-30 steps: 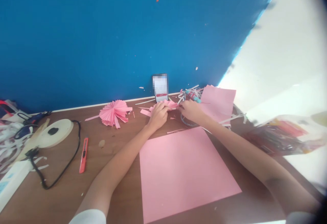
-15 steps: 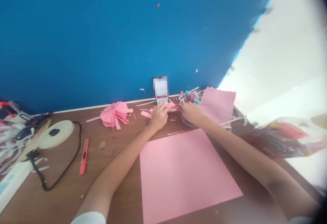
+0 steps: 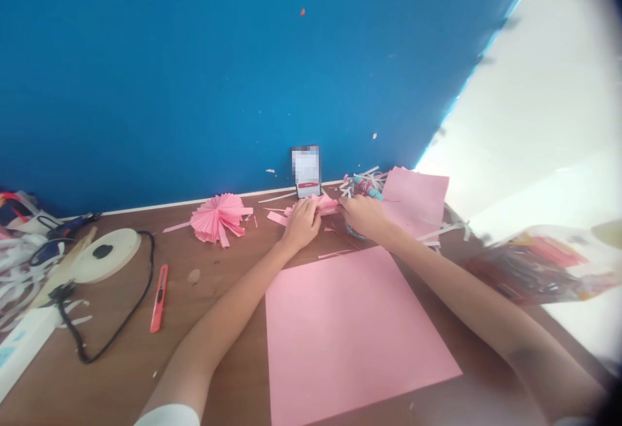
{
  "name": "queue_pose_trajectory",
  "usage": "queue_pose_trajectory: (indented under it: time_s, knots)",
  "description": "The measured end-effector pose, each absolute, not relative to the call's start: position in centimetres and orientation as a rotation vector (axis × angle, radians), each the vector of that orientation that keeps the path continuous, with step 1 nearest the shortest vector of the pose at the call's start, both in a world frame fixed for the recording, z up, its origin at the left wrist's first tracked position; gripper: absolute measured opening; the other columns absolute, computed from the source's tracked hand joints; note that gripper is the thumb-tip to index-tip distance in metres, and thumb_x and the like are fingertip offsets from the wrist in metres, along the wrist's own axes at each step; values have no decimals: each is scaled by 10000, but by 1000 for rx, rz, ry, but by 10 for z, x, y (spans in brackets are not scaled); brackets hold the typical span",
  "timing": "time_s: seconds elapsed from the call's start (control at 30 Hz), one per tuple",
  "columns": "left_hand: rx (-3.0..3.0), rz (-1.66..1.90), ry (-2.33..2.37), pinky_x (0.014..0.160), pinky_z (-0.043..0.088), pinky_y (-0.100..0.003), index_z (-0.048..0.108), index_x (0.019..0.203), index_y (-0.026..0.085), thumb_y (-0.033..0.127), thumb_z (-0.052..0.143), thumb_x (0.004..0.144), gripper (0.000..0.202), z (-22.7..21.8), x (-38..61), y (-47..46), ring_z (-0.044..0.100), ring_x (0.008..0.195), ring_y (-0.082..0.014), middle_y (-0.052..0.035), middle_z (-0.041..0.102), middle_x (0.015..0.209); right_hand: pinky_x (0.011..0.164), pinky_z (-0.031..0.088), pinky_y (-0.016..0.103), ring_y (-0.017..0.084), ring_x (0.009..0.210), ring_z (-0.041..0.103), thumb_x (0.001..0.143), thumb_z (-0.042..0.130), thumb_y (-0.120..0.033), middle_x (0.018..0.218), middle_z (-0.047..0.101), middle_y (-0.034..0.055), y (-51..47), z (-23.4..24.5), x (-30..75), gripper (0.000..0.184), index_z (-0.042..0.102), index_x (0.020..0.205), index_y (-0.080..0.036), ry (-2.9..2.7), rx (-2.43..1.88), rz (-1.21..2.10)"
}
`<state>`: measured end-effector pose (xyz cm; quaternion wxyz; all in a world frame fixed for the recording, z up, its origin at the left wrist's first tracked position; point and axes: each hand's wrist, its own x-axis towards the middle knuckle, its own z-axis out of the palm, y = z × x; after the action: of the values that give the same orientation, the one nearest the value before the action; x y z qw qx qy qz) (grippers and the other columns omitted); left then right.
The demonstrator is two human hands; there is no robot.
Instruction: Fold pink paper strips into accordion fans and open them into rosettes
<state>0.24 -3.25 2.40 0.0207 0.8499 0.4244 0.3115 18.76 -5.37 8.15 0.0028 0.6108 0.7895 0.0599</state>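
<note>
Both my hands reach to the far side of the brown table (image 3: 218, 322), near the blue wall. My left hand (image 3: 301, 222) and my right hand (image 3: 364, 215) are closed on the two ends of a pleated pink paper piece (image 3: 324, 203) between them. A finished pink paper fan rosette (image 3: 217, 217) lies to the left of my left hand. A large flat pink sheet (image 3: 350, 329) lies on the table between my forearms. Another pink sheet (image 3: 415, 196) lies just beyond my right hand.
A small card (image 3: 306, 171) leans on the wall behind my hands, with paper scraps (image 3: 362, 181) beside it. At left lie an orange box cutter (image 3: 158, 296), a tape roll (image 3: 104, 254), a black cable (image 3: 116, 329) and white strips. A plastic bag (image 3: 539, 261) sits at right.
Hardly anything differs. My hands stay on the pleated pink piece, with only small finger shifts; the view has tilted slightly.
</note>
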Motion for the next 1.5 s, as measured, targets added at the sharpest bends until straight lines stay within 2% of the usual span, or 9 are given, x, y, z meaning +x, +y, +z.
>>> queue_pose_trajectory:
  time_s: [0.13,0.23,0.33,0.47,0.67,0.9,1.17,1.33,1.5]
  knots:
    - [2634,978,1268,860,419,-355,519,1038,203,220,441,914,148,25,2,-32,493,986,-214,-61,597,1016,636,391,307,294,820,664,956,268,-285,887,680,142,-54,80,184,357,537,1169,-184,2469,1931,242]
    - [2627,980,1299,833,419,-343,531,1011,202,257,425,929,144,25,2,-32,495,960,-208,-55,600,989,635,390,303,285,805,665,956,272,-275,887,682,136,-57,80,180,353,455,1247,-196,2458,1935,253]
    - [2602,991,1388,794,415,-340,540,940,191,262,398,939,158,25,1,-32,490,923,-209,-59,591,936,647,392,303,288,796,662,942,336,-331,872,680,154,-61,80,176,342,449,1221,-168,2483,1869,243]
    - [2614,1010,1391,783,409,-340,555,975,200,196,389,930,172,24,0,-33,475,913,-205,-57,582,952,671,391,308,299,818,655,920,396,-406,880,680,181,-64,80,172,371,481,1165,-140,2553,1786,210]
    - [2651,997,1374,782,403,-345,577,969,202,156,373,920,214,24,0,-33,466,911,-208,-68,566,953,676,376,300,279,809,658,941,344,-346,893,691,163,-61,77,174,321,496,1159,-165,2568,1801,170]
    - [2608,1028,1372,813,405,-357,576,918,198,171,426,909,153,22,-1,-31,479,932,-211,-57,591,958,658,375,299,306,790,657,870,476,-499,857,689,162,-61,74,174,459,484,1177,-160,2580,1765,222]
    - [2602,1059,1400,817,415,-349,566,981,190,259,402,937,183,22,1,-31,493,934,-210,-65,597,956,651,365,289,268,802,651,929,361,-322,876,685,139,-59,75,175,313,504,1161,-168,2505,2006,140]
    - [2672,1043,1382,843,407,-366,548,1101,203,223,354,945,249,22,3,-34,492,952,-214,-81,586,1015,638,349,283,255,827,632,933,351,-338,913,685,80,-52,73,183,314,494,1199,-252,2556,2098,47]
    - [2699,998,1335,824,412,-359,570,1004,200,198,333,944,245,23,3,-36,492,922,-209,-75,580,965,630,334,284,246,766,621,951,303,-341,836,675,89,-54,73,182,316,492,1163,-204,2535,2136,115]
